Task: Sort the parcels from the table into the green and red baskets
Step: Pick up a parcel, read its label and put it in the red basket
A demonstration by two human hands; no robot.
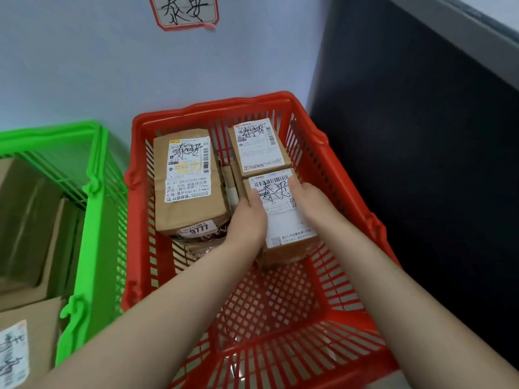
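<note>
**Item:** small parcel (279, 209), brown carton with a white shipping label (285, 223) over the whole top face and handwritten characters across the barcode.

**Location:** inside the red basket (352, 192), against its right wall, about midway along. Cannot tell whether set down on the basket's mesh floor or held just above it.

**Handling (judged):** probably light. Stiff cardboard, fit to take a squeeze on opposite faces. Smooth label paper, possibly slick under a thumb. Slightly crumpled at the end nearest the basket's front rim, so best taken by the two long side faces rather than the corners. Contents unseen, fragility not to be told.

**Left hand (248, 217):** clamped on the carton's side facing the basket's middle, thumb over the label edge, fingers hidden down that face.

**Right hand (307, 197):** wedged between carton and the basket's right wall, gripping the opposite edge, fingertips over the top.

**Relation:** lies directly between the two hands, touching both.

**Also in the red basket:** large parcel (191, 214) along the left wall; second small parcel (258, 147) in the far right corner, just beside the held one.

**Beside the red basket's left wall:** green basket (95, 220), holding brown cartons (31, 226).

**Above the red basket's far rim:** paper sign (184, 9) on the wall.
</note>
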